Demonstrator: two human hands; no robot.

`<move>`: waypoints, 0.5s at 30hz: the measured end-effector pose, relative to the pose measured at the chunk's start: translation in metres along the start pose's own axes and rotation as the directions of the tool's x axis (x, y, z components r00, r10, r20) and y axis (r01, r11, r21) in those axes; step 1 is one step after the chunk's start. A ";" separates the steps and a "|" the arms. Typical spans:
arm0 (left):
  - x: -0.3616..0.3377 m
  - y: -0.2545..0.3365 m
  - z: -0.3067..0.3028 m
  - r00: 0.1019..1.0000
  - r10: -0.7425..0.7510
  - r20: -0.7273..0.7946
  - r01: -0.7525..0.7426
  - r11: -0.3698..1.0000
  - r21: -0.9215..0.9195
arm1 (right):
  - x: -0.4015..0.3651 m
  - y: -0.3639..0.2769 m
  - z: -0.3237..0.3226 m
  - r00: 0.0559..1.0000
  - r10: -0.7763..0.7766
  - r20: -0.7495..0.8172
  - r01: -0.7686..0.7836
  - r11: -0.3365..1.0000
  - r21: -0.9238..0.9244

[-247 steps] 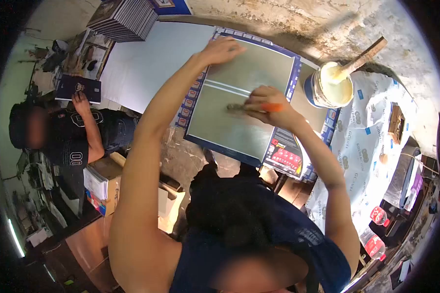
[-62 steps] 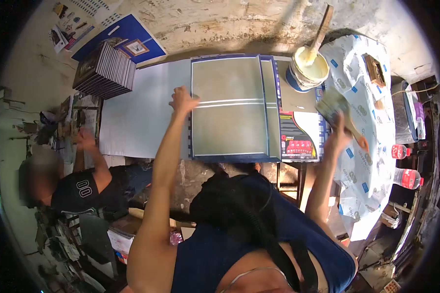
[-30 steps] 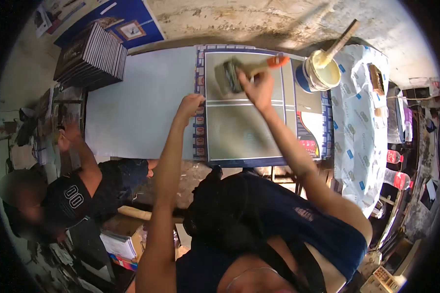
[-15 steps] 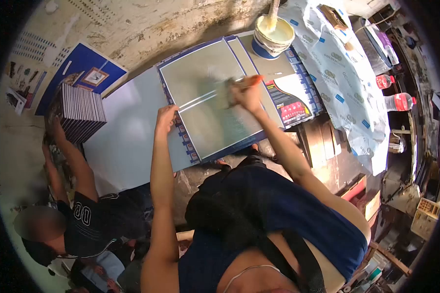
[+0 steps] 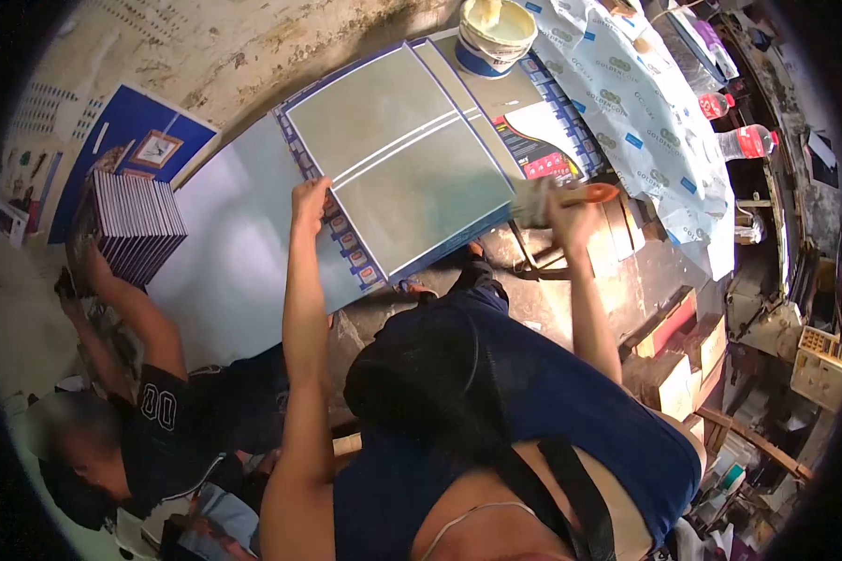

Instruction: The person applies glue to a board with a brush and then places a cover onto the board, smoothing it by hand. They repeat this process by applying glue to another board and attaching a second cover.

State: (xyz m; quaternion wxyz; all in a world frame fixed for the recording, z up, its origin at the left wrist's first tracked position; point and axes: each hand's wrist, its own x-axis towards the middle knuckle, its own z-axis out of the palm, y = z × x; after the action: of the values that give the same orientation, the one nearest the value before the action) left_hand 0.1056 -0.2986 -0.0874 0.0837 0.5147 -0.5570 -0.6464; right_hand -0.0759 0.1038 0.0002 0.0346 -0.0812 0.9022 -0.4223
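Observation:
My right hand (image 5: 573, 222) grips a wide paintbrush with an orange handle (image 5: 591, 194). Its blurred bristles (image 5: 533, 203) are at the near right corner of a grey cover sheet (image 5: 384, 98) with a blue border and white stripes. The sheet's near right part looks wet. At the left edge of this sheet, my left hand (image 5: 310, 203) has its fingers closed on the border. More printed sheets lie underneath, their patterned edges (image 5: 354, 252) showing. Beyond them stands a white and blue bucket (image 5: 496, 42) of pale paste.
A person (image 5: 112, 421) at the left has both hands at a stack of thin panels (image 5: 138, 220) on the pale table (image 5: 243, 206). A blue framed board (image 5: 173, 122) leans on the wall. Printed plastic sheeting (image 5: 627, 112), bottles (image 5: 748, 142) and cardboard boxes (image 5: 674, 360) are at the right.
My right hand has swept the brush from the sheet's middle rightward and toward me, to its near right corner. My left hand stays at the left edge. The camera view has shifted slightly.

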 end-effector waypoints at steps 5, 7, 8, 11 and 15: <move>-0.004 -0.002 0.001 0.999 0.030 0.019 -0.029 0.999 -0.044 | -0.014 -0.084 0.053 0.922 -0.382 0.055 0.370 0.915 0.158; 0.001 -0.004 -0.002 0.995 0.077 0.065 -0.073 0.995 -0.064 | -0.008 -0.125 0.092 0.640 -0.760 0.113 0.725 0.646 0.239; 0.007 -0.004 -0.003 0.995 0.076 0.070 -0.072 0.996 -0.061 | 0.006 -0.139 0.105 0.297 -0.950 0.101 0.923 0.312 0.223; 0.008 -0.007 -0.004 0.998 0.038 0.043 -0.038 0.999 -0.008 | 0.022 -0.159 0.123 -0.008 -0.877 0.481 0.949 0.146 0.280; 0.018 -0.016 0.005 0.995 0.077 -0.057 -0.080 0.994 -0.068 | 0.033 -0.103 0.140 -0.271 -0.705 0.655 0.919 0.012 0.394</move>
State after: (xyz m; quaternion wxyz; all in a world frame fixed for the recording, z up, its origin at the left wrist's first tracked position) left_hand 0.1014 -0.3020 -0.1113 0.1421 0.5064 -0.5513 -0.6476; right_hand -0.0779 -0.0730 -0.0105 0.0785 -0.8436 0.5177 -0.1190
